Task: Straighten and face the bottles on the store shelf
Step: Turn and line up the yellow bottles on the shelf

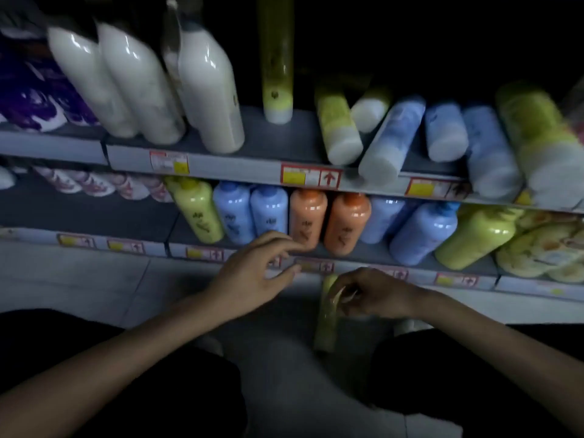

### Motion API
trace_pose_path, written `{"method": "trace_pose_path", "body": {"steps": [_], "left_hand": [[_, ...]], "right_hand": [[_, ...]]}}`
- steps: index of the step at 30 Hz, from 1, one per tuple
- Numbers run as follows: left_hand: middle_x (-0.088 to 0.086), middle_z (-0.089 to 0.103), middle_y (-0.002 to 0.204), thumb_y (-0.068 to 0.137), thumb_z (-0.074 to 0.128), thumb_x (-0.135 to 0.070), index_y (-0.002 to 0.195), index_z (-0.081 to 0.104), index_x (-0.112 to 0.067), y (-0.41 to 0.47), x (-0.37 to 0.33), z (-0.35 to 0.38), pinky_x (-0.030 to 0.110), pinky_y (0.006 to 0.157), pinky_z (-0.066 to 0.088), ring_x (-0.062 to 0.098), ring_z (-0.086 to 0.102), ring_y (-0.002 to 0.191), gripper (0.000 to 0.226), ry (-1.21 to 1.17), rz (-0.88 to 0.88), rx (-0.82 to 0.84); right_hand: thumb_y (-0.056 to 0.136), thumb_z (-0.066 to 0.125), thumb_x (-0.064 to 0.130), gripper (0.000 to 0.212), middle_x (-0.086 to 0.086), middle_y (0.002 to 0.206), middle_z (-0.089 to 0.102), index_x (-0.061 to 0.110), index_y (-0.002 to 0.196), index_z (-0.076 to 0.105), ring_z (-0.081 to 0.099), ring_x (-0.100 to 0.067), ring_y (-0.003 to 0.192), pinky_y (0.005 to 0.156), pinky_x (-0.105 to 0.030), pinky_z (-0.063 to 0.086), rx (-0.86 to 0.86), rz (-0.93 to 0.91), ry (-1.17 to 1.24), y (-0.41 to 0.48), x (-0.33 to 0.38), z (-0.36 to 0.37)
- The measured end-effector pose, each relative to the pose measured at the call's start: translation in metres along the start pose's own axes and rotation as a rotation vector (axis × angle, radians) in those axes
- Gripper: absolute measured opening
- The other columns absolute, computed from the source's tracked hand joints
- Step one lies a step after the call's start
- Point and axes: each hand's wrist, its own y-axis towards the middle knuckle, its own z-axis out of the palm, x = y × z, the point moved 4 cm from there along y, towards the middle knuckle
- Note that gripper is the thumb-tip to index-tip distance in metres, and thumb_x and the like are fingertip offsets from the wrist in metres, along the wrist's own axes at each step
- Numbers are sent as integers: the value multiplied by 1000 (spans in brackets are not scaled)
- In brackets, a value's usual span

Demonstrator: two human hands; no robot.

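On the lower shelf [363,252] stands a row of bottles: a yellow one [197,213], two blue ones [252,211], two orange ones [308,216], more blue bottles [420,229] and a leaning yellow-green bottle [474,238]. My left hand [256,273] hovers with loosely spread fingers just in front of the left orange bottle, holding nothing. My right hand [369,295] grips a blurred yellow-green bottle [327,314] below the shelf edge, over the floor. The upper shelf [252,147] carries white bottles [208,93] and tipped green and blue bottles [392,137].
Purple packs [34,99] sit at the upper left, yellow pouches [546,248] at the lower right. Price tags [311,177] line both shelf edges. A pale tiled floor [79,279] lies below; my dark-clothed knees fill the bottom corners.
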Motion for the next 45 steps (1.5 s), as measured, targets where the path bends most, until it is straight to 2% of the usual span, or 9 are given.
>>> {"method": "trace_pose_path", "body": {"steps": [6, 10, 12, 18, 22, 27, 32, 38, 45], "left_hand": [[-6, 72, 124, 93, 67, -37, 127, 69, -31, -27, 75, 110, 36, 95, 54, 14, 68, 110, 34, 169, -280, 519], [12, 75, 115, 92, 77, -22, 129, 71, -11, -39, 113, 172, 22, 86, 50, 19, 69, 99, 39, 19, -476, 575], [17, 73, 118, 92, 78, -22, 129, 69, -6, -41, 126, 199, 19, 79, 44, 26, 70, 104, 42, -32, -570, 582], [26, 67, 123, 98, 68, -6, 134, 62, 4, -32, 135, 256, 6, 52, 42, 29, 67, 104, 38, -243, -792, 477], [11, 65, 96, 103, 60, -5, 135, 62, 2, -30, 129, 270, 6, 44, 40, 8, 60, 66, 33, -407, -927, 443], [4, 59, 85, 102, 60, -9, 128, 64, -7, -33, 125, 262, 25, 60, 40, 13, 52, 71, 26, -460, -982, 485], [16, 64, 108, 98, 65, -7, 133, 63, -4, -35, 120, 223, 28, 66, 44, 28, 61, 92, 35, -397, -952, 494], [18, 75, 116, 98, 69, -19, 123, 68, -17, -26, 88, 156, 27, 65, 49, 20, 69, 83, 25, -385, -839, 567], [9, 79, 104, 96, 73, -31, 113, 66, -11, -11, 1, 55, 35, 87, 58, 23, 77, 98, 27, -480, -672, 328]], "right_hand": [[92, 77, 18, 26, -14, 79, 71, -2, 109, 73, 64, -21, 57, 54, -29, 57, 195, 519, 6, 45, -115, 73], [94, 74, 17, 25, -11, 70, 58, 5, 76, 61, 57, -18, 47, 42, -27, 48, 161, 632, 47, 72, -155, 103], [93, 76, 25, 28, -15, 86, 58, 3, 93, 60, 62, -25, 60, 42, -30, 49, 111, 670, 110, 84, -166, 117], [89, 76, 48, 55, -18, 116, 67, 4, 117, 61, 68, -38, 105, 89, -50, 60, -169, 766, 297, 105, -196, 142], [90, 77, 39, 58, -18, 123, 66, 3, 130, 57, 68, -36, 109, 83, -41, 59, -224, 850, 469, 104, -209, 152], [83, 87, 28, 74, -16, 132, 57, 2, 139, 47, 62, -36, 121, 87, -40, 58, -170, 890, 603, 95, -208, 142], [79, 90, 18, 60, -20, 118, 67, -3, 128, 62, 70, -34, 100, 74, -40, 61, -78, 803, 615, 70, -187, 125], [85, 83, 6, 45, -14, 91, 68, 4, 128, 70, 65, -20, 73, 74, -36, 63, 33, 601, 652, 32, -120, 83], [84, 84, 11, 42, -16, 125, 73, 12, 124, 73, 62, -40, 127, 111, -56, 47, 26, 250, 758, -25, -4, 35]]}}
